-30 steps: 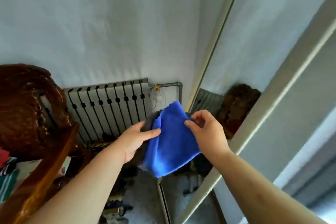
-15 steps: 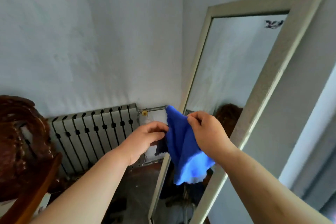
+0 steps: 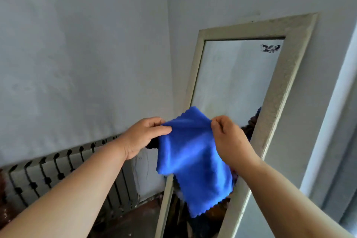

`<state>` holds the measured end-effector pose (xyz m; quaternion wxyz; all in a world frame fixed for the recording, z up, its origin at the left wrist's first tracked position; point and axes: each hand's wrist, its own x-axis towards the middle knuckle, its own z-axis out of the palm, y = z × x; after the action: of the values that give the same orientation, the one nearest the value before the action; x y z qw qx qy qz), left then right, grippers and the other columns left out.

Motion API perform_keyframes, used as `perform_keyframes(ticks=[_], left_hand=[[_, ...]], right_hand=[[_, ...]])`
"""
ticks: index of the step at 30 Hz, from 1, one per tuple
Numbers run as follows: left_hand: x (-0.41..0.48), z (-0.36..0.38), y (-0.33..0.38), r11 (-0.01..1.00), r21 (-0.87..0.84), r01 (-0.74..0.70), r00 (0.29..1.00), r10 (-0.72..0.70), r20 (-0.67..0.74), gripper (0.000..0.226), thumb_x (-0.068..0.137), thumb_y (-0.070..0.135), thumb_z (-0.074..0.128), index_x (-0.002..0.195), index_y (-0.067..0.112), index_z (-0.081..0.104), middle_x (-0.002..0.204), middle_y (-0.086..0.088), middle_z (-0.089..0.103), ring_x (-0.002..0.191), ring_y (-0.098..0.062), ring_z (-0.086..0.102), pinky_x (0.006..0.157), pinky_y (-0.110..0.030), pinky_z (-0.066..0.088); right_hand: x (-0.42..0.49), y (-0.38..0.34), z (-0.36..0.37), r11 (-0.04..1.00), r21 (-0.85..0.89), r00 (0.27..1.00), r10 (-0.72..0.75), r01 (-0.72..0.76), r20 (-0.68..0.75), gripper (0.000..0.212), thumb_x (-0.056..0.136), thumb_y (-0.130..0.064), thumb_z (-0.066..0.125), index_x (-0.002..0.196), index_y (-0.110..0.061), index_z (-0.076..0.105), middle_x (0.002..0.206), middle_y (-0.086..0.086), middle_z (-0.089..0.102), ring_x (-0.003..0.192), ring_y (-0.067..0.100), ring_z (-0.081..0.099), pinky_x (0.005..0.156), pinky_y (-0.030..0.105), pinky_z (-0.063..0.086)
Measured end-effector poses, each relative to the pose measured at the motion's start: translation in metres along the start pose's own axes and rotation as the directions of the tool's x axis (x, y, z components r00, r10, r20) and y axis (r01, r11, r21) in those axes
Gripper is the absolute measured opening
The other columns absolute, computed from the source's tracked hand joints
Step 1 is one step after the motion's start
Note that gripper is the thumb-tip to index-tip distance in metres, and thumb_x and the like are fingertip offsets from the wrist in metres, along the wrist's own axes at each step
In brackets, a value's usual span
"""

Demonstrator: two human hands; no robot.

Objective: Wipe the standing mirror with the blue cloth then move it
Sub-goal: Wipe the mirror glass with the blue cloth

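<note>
Head view: my left hand [image 3: 144, 137] and right hand [image 3: 229, 137] pinch the limp, light cloth's [image 3: 193, 160] top edge near the mirror [image 3: 235, 83].

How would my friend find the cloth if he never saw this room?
Find the tall mirror near the room's corner. In front of its lower half, the left hand and right hand hold up the cloth. It is the only bright blue thing, with wavy edges.

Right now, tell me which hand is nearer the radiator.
Left. The left hand pinches the blue cloth just above the right end of the radiator; the right hand pinches its other corner farther right, in front of the standing mirror.
</note>
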<state>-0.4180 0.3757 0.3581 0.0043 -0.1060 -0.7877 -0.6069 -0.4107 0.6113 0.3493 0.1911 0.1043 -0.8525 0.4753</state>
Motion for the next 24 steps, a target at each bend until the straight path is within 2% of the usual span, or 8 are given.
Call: perform_keyframes(ticks=[4, 8, 13, 15, 17, 20, 22, 24], left_hand=[[0.016, -0.013, 0.002, 0.992, 0.124, 0.019, 0.991, -0.035, 0.132, 0.037, 0.06, 0.047, 0.08, 0.076, 0.016, 0.067, 0.073, -0.004, 0.064, 0.066, -0.018, 0.059, 0.056, -0.025, 0.048], [0.022, -0.015, -0.01, 0.987, 0.122, 0.106, 0.983, -0.123, 0.137, 0.042, 0.053, 0.053, 0.083, 0.081, 0.022, 0.076, 0.086, -0.001, 0.076, 0.078, -0.013, 0.071, 0.062, -0.025, 0.054], [0.029, -0.016, -0.012, 0.99, -0.076, 0.116, 0.992, -0.111, 0.06, 0.05, 0.052, 0.052, 0.087, 0.084, 0.017, 0.072, 0.088, -0.005, 0.071, 0.077, -0.02, 0.065, 0.063, -0.032, 0.051], [0.029, -0.011, -0.031, 0.893, -0.424, 0.148, 0.989, -0.139, 0.052, 0.052, 0.063, 0.058, 0.079, 0.095, 0.018, 0.071, 0.094, -0.006, 0.068, 0.079, -0.02, 0.066, 0.066, -0.032, 0.05], [0.021, 0.007, -0.069, 0.615, -0.754, 0.231, 0.97, -0.209, 0.127, 0.077, 0.071, 0.074, 0.06, 0.118, 0.013, 0.064, 0.113, -0.012, 0.067, 0.097, -0.027, 0.067, 0.082, -0.043, 0.05], [-0.001, 0.054, -0.114, 0.303, -0.812, 0.499, 0.864, -0.099, 0.494, 0.121, 0.06, 0.093, 0.046, 0.142, 0.004, 0.043, 0.143, -0.023, 0.048, 0.131, -0.041, 0.046, 0.108, -0.063, 0.029], [-0.004, 0.075, -0.113, 0.299, -0.783, 0.546, 0.814, 0.031, 0.58, 0.118, 0.065, 0.09, 0.047, 0.145, 0.004, 0.039, 0.144, -0.021, 0.047, 0.135, -0.038, 0.042, 0.11, -0.055, 0.027], [0.003, 0.078, -0.091, 0.408, -0.805, 0.431, 0.873, 0.037, 0.486, 0.084, 0.082, 0.068, 0.056, 0.14, 0.007, 0.049, 0.135, -0.017, 0.058, 0.127, -0.034, 0.051, 0.105, -0.048, 0.036]], right_hand=[[0.009, -0.004, -0.003, 0.996, 0.036, 0.996, 0.078, -0.076, -0.041, 0.028, 0.098, -0.029, 0.037, 0.088, -0.01, 0.055, 0.064, 0.003, 0.052, 0.054, 0.014, 0.04, 0.05, 0.03, 0.035], [0.012, -0.004, -0.004, 0.994, 0.002, 0.993, 0.105, -0.106, 0.059, 0.032, 0.096, -0.031, 0.039, 0.089, -0.005, 0.057, 0.066, 0.002, 0.046, 0.056, 0.014, 0.038, 0.049, 0.026, 0.033], [0.017, -0.003, -0.01, 0.976, 0.069, 0.966, 0.194, -0.208, 0.169, 0.035, 0.095, -0.032, 0.041, 0.081, -0.002, 0.051, 0.072, 0.005, 0.042, 0.065, 0.018, 0.036, 0.058, 0.031, 0.032], [0.021, -0.008, -0.013, 0.914, 0.261, 0.942, 0.261, -0.312, 0.211, 0.027, 0.094, -0.031, 0.045, 0.081, -0.009, 0.056, 0.077, 0.005, 0.046, 0.07, 0.02, 0.038, 0.063, 0.034, 0.034], [0.026, -0.016, -0.013, 0.765, 0.479, 0.902, 0.337, -0.43, 0.271, 0.031, 0.093, -0.024, 0.05, 0.087, 0.003, 0.062, 0.08, 0.012, 0.062, 0.07, 0.025, 0.052, 0.063, 0.036, 0.047], [0.034, -0.024, -0.012, 0.632, 0.58, 0.855, 0.429, -0.515, 0.292, 0.027, 0.095, -0.019, 0.053, 0.101, 0.003, 0.067, 0.101, 0.021, 0.071, 0.092, 0.032, 0.069, 0.08, 0.044, 0.058], [0.042, -0.024, -0.012, 0.568, 0.637, 0.84, 0.475, -0.521, 0.263, 0.027, 0.095, -0.022, 0.056, 0.104, 0.003, 0.064, 0.105, 0.021, 0.07, 0.095, 0.032, 0.068, 0.082, 0.045, 0.057], [0.042, -0.019, -0.014, 0.516, 0.691, 0.842, 0.469, -0.507, 0.267, 0.031, 0.092, -0.029, 0.063, 0.106, -0.001, 0.064, 0.103, 0.014, 0.071, 0.093, 0.026, 0.069, 0.081, 0.04, 0.057]])
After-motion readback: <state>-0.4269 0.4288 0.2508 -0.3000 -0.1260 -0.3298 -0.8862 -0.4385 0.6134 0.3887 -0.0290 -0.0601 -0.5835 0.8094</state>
